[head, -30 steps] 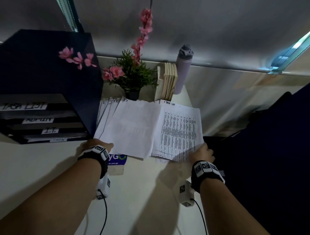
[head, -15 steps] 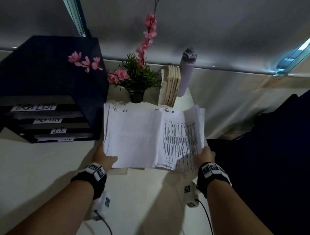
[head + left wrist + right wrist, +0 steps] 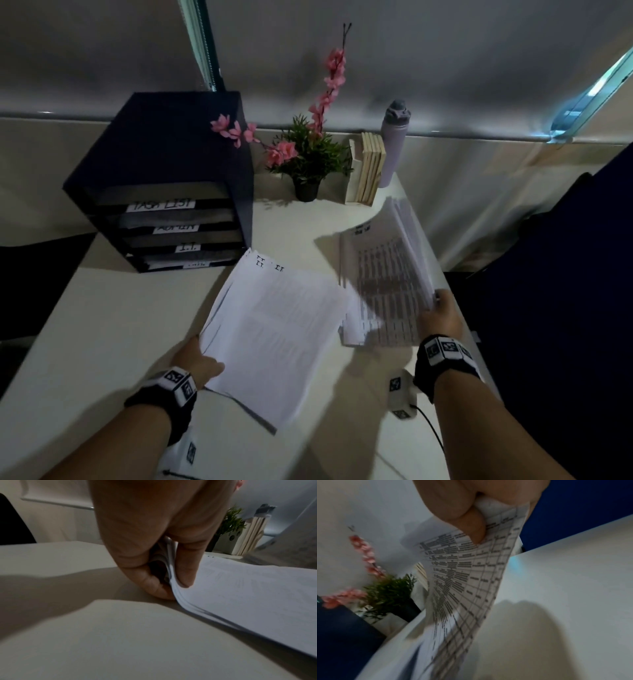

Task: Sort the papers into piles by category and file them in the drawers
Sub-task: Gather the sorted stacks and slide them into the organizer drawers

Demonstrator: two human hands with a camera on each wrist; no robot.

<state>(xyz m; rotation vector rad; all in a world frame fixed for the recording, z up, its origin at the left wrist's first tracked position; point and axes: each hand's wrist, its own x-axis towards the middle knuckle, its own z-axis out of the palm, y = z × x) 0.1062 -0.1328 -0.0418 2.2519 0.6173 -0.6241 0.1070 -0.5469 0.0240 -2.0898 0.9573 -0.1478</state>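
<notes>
My left hand (image 3: 202, 359) pinches the near edge of a white paper stack (image 3: 274, 329) headed "I.T.", thumb on top and fingers beneath (image 3: 171, 577); the stack (image 3: 248, 595) is lifted at my side of the desk. My right hand (image 3: 442, 315) grips the right edge of a second stack (image 3: 383, 281) printed with a dense table, tilted up on its right side; in the right wrist view the thumb (image 3: 474, 524) presses the table sheets (image 3: 471, 581). A black drawer unit (image 3: 164, 192) with labels "TASK LIST", "ADMIN", "I.T." stands at the back left.
A potted plant with pink flowers (image 3: 308, 154), upright books (image 3: 368, 171) and a grey bottle (image 3: 394, 137) line the back of the white desk (image 3: 113, 325). A dark chair (image 3: 548, 308) sits to the right. Wrist-camera cables trail near the front edge.
The two stacks, side by side before, have been pulled apart. The left stack swung toward me and leftward; the right stack tilted up on its right edge.
</notes>
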